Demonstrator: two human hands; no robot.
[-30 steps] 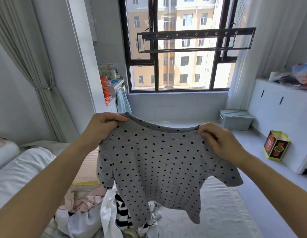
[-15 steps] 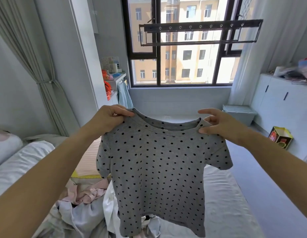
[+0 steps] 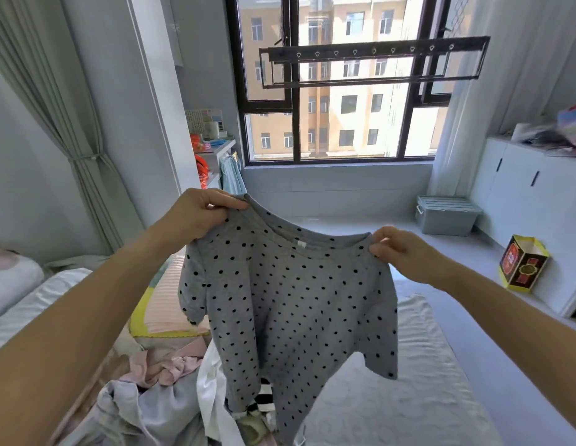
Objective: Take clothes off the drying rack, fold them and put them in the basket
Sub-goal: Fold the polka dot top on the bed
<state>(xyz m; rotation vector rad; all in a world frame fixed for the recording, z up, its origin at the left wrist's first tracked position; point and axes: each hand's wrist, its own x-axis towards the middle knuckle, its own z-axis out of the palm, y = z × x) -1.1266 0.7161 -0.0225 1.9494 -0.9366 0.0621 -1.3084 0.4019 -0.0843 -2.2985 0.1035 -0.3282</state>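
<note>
A grey T-shirt with black dots (image 3: 296,304) hangs in the air in front of me, spread by its shoulders. My left hand (image 3: 199,214) pinches the left shoulder beside the neckline. My right hand (image 3: 405,252) pinches the right shoulder, somewhat lower, so the shirt tilts down to the right. The hem dangles over a pile of loose clothes (image 3: 157,391) at the bottom left. A dark drying rack (image 3: 373,64) with a row of hooks hangs bare in front of the window. No basket shows for certain.
I stand over a bed with a pale quilted cover (image 3: 409,397). A folded pink and yellow blanket (image 3: 164,304) lies behind the pile. A grey lidded bin (image 3: 446,217) sits under the window. A white cabinet (image 3: 524,201) and a yellow box (image 3: 523,263) stand at right.
The shirt was lifted and spread flat, then my right hand dropped lower and re-pinched the shoulder, tilting it. The view has tipped slightly down.
</note>
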